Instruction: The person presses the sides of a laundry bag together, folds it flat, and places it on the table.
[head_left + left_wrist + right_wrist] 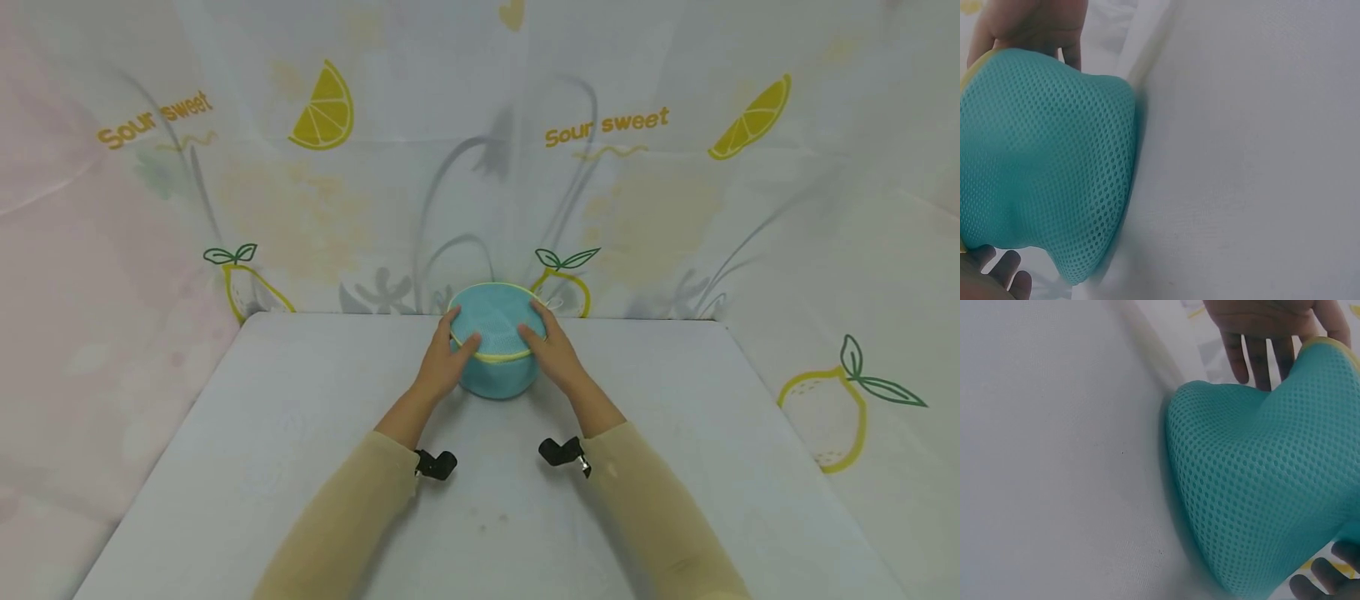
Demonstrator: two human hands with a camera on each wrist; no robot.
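Observation:
A round teal mesh laundry bag [498, 375] with yellow piping stands near the table's far edge, its underside at the tabletop. My left hand [444, 357] grips its left side, with the thumb over the top near the yellow rim. On the opposite side my right hand [553, 346] holds it the same way. Both wrist views show the mesh wall close up, dented at the sides. Left fingers [1005, 269] curl beside the bag at the bottom of the left wrist view. Whether anything is inside the bag cannot be seen.
The white table [300, 417] runs back to a hanging cloth [405, 92] printed with lemons and "Sour sweet". Black camera mounts [437, 465] sit at both wrists, by the beige sleeves [337, 517].

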